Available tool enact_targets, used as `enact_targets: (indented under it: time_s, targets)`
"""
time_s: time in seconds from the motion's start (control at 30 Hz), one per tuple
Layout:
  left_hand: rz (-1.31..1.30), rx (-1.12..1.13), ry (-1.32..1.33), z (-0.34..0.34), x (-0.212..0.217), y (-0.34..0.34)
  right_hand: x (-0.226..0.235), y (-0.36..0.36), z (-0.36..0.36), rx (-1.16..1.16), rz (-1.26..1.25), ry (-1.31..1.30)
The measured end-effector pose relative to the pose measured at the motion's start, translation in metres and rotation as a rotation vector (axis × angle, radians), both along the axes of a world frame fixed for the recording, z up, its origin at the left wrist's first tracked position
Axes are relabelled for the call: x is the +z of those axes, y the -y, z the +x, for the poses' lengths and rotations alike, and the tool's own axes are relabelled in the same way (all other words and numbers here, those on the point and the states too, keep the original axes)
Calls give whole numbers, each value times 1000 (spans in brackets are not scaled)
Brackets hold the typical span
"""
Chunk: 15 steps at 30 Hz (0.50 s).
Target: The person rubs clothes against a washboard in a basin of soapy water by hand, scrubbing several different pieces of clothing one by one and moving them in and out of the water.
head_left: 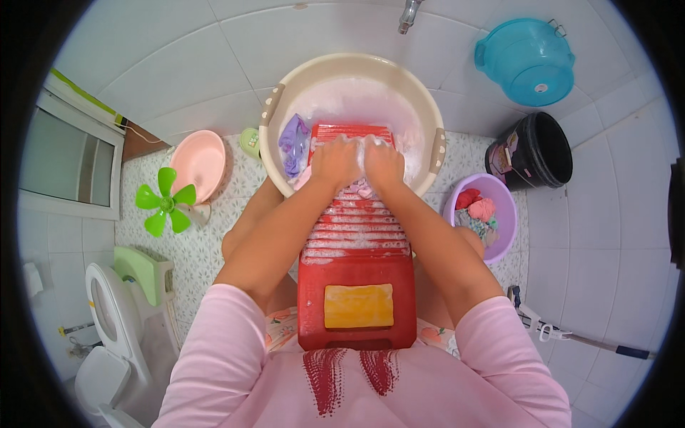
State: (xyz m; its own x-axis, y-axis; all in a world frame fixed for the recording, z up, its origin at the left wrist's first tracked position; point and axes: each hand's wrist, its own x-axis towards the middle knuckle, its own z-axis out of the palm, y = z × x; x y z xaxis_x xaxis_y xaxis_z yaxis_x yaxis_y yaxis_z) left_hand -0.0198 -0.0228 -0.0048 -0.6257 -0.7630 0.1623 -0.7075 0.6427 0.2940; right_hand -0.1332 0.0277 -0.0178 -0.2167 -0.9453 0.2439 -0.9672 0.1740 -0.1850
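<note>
A red washboard [357,246] slopes from my lap into a large cream basin [349,63] of cloudy, sudsy water. Both my fists, flecked with foam, are side by side on its ridges. My left hand [337,160] and my right hand [382,160] are closed on a pink cloth [359,188], most of which is hidden under them. In the board's recess nearest me lies a yellow soap bar [359,305]. A purple cloth [292,143] hangs in the basin's left side.
At right stand a lilac basin [504,214] of clothes and a black bucket [531,151]. A teal basin [528,60] is on the wall; a tap [409,16] juts above. At left are a pink basin [198,164], a green-bladed fan [166,205] and a toilet [114,314].
</note>
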Motion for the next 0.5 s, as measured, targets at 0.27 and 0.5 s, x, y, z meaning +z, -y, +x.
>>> enact_targets:
  time_s: [0.27, 0.5]
  targets:
    - [114, -378, -105, 68, 41, -85, 45, -113, 25, 297, -75, 133]
    - [108, -118, 9, 35, 15, -45, 19, -49, 16, 112, 107, 113]
